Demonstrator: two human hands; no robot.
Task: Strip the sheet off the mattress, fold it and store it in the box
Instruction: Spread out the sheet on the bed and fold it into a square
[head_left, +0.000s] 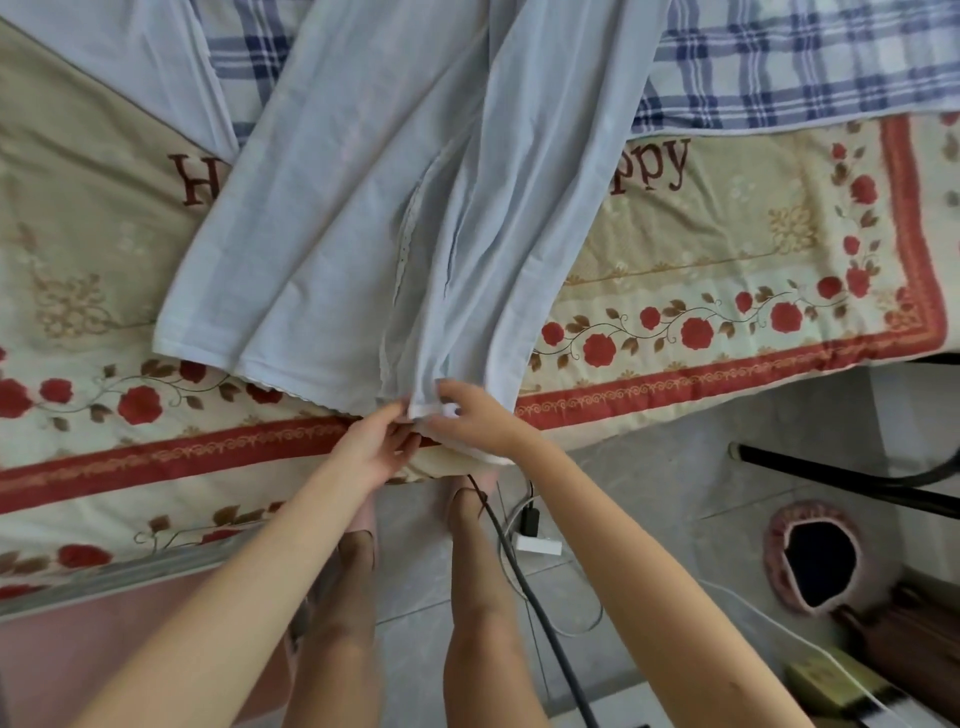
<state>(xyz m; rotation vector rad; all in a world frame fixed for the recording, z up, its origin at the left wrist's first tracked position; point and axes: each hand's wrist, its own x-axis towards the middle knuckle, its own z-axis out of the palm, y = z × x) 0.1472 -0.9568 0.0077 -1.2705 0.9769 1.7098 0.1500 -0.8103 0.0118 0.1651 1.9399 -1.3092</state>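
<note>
Floral blanket (727, 249) spread flat; blue sheet (363, 234) lies across it, plaid cloth (779, 67) behind. Right hand (475, 415) pinches the sheet's near edge; left hand (376, 447) apparently likewise. Cable (524, 577) trails underfoot.

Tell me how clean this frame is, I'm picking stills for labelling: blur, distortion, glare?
Head view: even light, no glare; wide-angle lens bows the border of the floral blanket; left hand, right hand and the pale blue sheet they hold look slightly blurred.
</note>
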